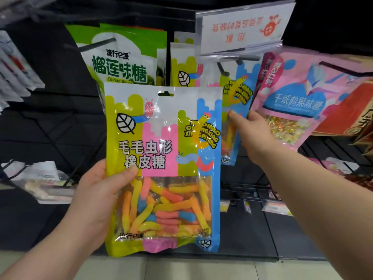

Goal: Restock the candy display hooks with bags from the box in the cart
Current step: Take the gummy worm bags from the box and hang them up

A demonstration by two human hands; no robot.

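Note:
My left hand [99, 197] grips a gummy worm bag [163, 170] by its left edge, thumb on the front, and holds it upright in front of the display. Its hang hole is at the top, below the hooks. My right hand [250, 128] reaches forward and pinches the lower part of a matching gummy worm bag [236, 93] that hangs on a black hook [223, 69]. More bags of that kind [182, 65] hang behind it. The box and the cart are out of view.
A green durian candy bag [119, 57] hangs at upper left on its own hook. Pink candy bags [292, 93] hang at right, beside a red carton [347, 110]. A white sign [244, 27] sits above the hooks. Lower hooks with price tags [270, 207] stick out at right.

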